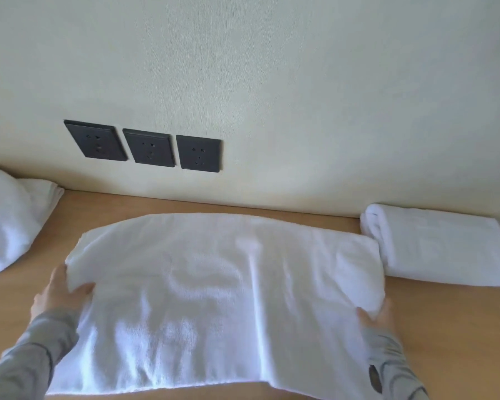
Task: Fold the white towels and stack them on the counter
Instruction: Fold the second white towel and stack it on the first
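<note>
A large white towel (214, 298) lies spread flat across the wooden counter (445, 327), partly folded into a wide rectangle. My left hand (59, 293) grips its left edge, thumb on top and fingers tucked under the cloth. My right hand (377, 316) holds the right edge, its fingers hidden beneath the towel. A folded white towel (439, 246) rests on the counter at the right, against the wall. Grey sleeves cover both forearms.
A heap of unfolded white cloth (6, 220) sits at the counter's left end. Three dark wall sockets (147, 147) are set in the pale wall just above the counter's back edge. Bare wood shows in front of the folded towel.
</note>
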A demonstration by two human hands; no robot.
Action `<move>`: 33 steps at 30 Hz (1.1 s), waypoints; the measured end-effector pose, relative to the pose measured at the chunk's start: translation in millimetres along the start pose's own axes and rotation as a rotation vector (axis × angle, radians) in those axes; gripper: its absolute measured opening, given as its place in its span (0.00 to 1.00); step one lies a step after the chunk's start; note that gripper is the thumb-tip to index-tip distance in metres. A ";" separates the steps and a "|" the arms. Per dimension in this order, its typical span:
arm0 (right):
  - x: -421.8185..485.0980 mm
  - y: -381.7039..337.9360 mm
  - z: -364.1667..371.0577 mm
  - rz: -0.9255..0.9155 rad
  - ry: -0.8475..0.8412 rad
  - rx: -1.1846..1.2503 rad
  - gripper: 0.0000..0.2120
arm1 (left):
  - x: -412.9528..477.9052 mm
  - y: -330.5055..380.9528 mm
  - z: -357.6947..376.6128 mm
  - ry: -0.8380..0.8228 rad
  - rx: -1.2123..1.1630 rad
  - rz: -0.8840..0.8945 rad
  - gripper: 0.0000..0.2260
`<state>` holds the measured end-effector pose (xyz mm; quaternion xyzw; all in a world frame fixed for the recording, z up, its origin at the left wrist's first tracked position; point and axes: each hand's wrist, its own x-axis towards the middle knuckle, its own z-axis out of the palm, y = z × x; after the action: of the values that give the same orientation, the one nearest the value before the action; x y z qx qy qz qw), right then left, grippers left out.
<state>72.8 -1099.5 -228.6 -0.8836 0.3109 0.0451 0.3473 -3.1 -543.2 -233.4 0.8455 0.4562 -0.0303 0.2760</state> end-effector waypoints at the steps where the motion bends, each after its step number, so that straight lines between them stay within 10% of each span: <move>1: 3.8 4.5 -11.2 0.025 -0.012 -0.050 0.28 | 0.4 -2.2 -2.3 -0.003 0.003 0.010 0.24; 5: -9.1 -4.9 -22.1 0.027 0.016 -0.471 0.37 | -4.1 -7.1 -2.9 -0.033 -0.035 -0.006 0.25; 11: -90.7 -44.3 60.4 -0.573 -0.228 -0.781 0.30 | -7.8 -18.9 -7.3 -0.126 -0.042 0.007 0.41; 17: -104.2 -27.7 78.7 -0.571 -0.261 -0.889 0.27 | -17.2 -64.8 -26.5 -0.253 0.046 -0.118 0.32; 20: -126.0 -58.1 91.0 -0.560 -0.176 -0.783 0.28 | -18.4 -74.7 -37.9 -0.312 -0.025 -0.146 0.25; 23: -183.3 -102.0 129.7 -0.923 -0.084 -0.525 0.22 | -15.1 -71.8 -47.8 -0.361 -0.159 -0.155 0.23; 28: -318.2 -166.0 205.5 -1.345 -0.404 -0.195 0.19 | -15.7 -52.4 -61.4 -0.589 -0.553 -0.156 0.24; 33: -364.1 -182.6 228.1 -1.341 -0.455 -0.256 0.33 | -22.2 -46.1 -77.6 -0.734 -0.708 -0.227 0.14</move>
<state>-82.3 -661.3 -186.1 -0.8868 -0.3865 0.0412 0.2501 -68.0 -501.8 -181.3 0.5794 0.4005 -0.1983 0.6816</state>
